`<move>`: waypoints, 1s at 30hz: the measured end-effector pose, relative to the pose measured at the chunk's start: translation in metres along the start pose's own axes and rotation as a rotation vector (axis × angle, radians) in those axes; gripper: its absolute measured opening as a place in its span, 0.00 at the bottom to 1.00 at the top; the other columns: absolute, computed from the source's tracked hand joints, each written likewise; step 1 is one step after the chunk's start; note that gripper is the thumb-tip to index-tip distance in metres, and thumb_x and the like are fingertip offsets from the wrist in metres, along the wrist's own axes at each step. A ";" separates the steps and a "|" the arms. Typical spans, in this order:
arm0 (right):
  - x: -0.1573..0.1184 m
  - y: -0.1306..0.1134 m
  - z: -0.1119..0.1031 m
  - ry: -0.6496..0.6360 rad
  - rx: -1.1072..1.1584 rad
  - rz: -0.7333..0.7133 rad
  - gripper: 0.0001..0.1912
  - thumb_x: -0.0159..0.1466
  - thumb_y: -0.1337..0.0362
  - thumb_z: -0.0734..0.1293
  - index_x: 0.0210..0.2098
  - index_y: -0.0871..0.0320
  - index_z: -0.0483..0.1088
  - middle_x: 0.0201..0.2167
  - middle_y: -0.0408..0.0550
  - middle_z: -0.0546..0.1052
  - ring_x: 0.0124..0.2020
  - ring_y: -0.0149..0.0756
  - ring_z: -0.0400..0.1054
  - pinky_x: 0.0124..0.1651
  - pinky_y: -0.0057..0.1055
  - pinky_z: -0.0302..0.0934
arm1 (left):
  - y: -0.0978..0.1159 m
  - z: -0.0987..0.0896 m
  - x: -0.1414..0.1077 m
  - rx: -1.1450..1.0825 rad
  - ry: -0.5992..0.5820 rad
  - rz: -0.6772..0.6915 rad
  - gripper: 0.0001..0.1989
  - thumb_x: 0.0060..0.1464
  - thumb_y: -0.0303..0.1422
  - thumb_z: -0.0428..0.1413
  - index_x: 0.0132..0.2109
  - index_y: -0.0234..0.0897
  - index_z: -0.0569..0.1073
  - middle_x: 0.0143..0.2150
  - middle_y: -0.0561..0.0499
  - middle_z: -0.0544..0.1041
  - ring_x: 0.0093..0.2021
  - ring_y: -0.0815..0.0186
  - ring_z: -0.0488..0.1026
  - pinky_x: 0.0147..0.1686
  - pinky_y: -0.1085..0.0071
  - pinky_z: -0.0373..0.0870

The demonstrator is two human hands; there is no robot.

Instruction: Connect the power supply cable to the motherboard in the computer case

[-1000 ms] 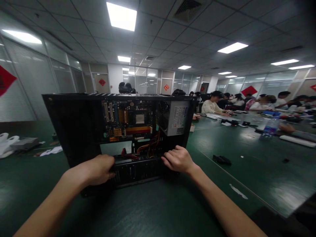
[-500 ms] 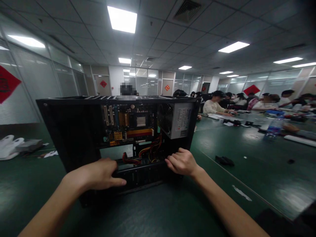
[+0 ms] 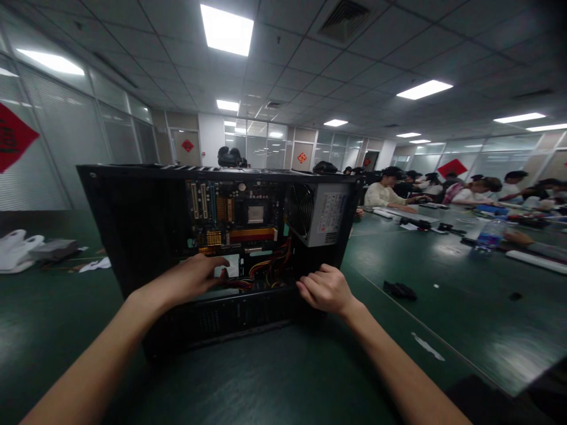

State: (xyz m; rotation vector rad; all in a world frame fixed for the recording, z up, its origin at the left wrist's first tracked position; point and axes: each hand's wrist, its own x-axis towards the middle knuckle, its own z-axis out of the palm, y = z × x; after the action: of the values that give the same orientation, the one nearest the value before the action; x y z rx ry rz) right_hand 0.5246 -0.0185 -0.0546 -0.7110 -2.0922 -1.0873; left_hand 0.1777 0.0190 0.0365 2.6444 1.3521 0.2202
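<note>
An open black computer case [image 3: 266, 310] stands on the green table, its inside facing me. My right hand [image 3: 325, 289] grips the near frame edge of the case at the lower right. Inside the opening, my left hand [image 3: 197, 274] reaches toward the bundled cables [image 3: 270, 265], fingers partly apart; whether its fingertips touch a cable is unclear. Above the hands are the motherboard [image 3: 248, 203] and, at the upper right of the case, a silver power supply [image 3: 325, 215] with a black fan.
A white plastic bag [image 3: 18, 251] and a grey box [image 3: 55, 249] lie at the left. To the right are a black cloth-like item [image 3: 400, 290], a torn white scrap [image 3: 427, 346] and a water bottle [image 3: 491, 235]. Several people sit farther back.
My left hand has let go of the lower frame edge and moved up into the case opening near the cables. My right hand keeps its grip. The view has shifted slightly.
</note>
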 end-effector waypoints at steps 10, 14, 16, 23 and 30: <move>-0.003 -0.003 -0.001 -0.052 0.010 0.036 0.18 0.72 0.68 0.64 0.24 0.57 0.68 0.19 0.41 0.71 0.20 0.28 0.58 0.32 0.36 0.47 | 0.018 0.012 0.010 0.032 -0.122 -0.135 0.17 0.59 0.30 0.54 0.51 0.42 0.83 0.50 0.46 0.84 0.52 0.54 0.80 0.46 0.66 0.73; -0.003 -0.002 -0.003 -0.070 -0.007 0.046 0.20 0.72 0.67 0.63 0.23 0.57 0.67 0.18 0.41 0.69 0.20 0.29 0.56 0.33 0.36 0.46 | 0.025 0.002 -0.001 0.103 -0.031 -0.096 0.16 0.62 0.35 0.55 0.52 0.42 0.82 0.53 0.44 0.81 0.55 0.53 0.77 0.52 0.64 0.72; -0.003 -0.003 -0.003 -0.072 -0.014 0.050 0.20 0.72 0.67 0.63 0.22 0.57 0.66 0.17 0.41 0.68 0.19 0.29 0.55 0.32 0.36 0.47 | 0.033 -0.005 -0.009 0.100 0.035 -0.005 0.15 0.63 0.36 0.55 0.52 0.41 0.81 0.56 0.43 0.78 0.57 0.54 0.75 0.57 0.62 0.70; 0.018 -0.024 -0.004 -0.005 0.188 0.295 0.09 0.73 0.64 0.63 0.45 0.61 0.74 0.44 0.57 0.79 0.44 0.44 0.71 0.46 0.39 0.64 | 0.067 -0.026 -0.029 0.155 0.295 0.126 0.10 0.67 0.38 0.55 0.47 0.40 0.78 0.57 0.44 0.76 0.63 0.50 0.68 0.69 0.47 0.53; 0.119 -0.037 -0.036 -0.291 0.870 0.419 0.18 0.74 0.52 0.63 0.55 0.56 0.72 0.49 0.52 0.80 0.48 0.43 0.76 0.48 0.37 0.71 | 0.077 -0.033 -0.034 -0.055 0.277 0.075 0.11 0.65 0.43 0.59 0.43 0.41 0.80 0.42 0.49 0.83 0.44 0.58 0.79 0.44 0.66 0.69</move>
State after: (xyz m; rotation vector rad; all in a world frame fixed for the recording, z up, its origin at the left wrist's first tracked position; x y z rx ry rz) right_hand 0.4344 -0.0495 0.0331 -0.8145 -2.2166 0.1893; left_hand 0.2114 -0.0506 0.0827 2.6962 1.2991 0.6445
